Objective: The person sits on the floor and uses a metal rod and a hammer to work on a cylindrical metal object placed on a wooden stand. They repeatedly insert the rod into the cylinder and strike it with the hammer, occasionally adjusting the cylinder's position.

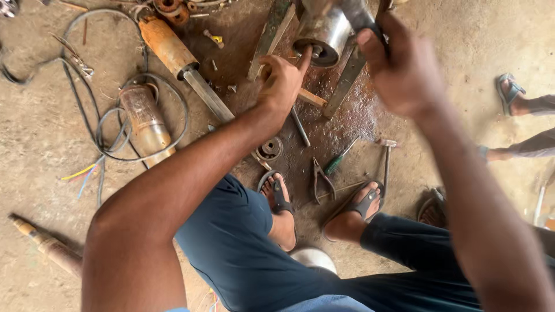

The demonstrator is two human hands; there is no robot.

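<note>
A steel pump cylinder [325,30] stands clamped between two angled metal bars at the top centre. My left hand [281,81] reaches to its open end, with the index finger touching the shaft in the middle of the opening. My right hand [404,69], blurred, is raised to the right of the cylinder and closed around a dark metal tool handle [359,16]. The tool's head is cut off by the top edge.
On the oily dirt floor lie pliers [321,179], a green screwdriver [340,158], a small hammer [386,164], a round metal part [270,149], two rusty pump bodies [145,122] with coiled cables, and a pipe [49,245]. Another person's sandalled feet [511,95] are at the right.
</note>
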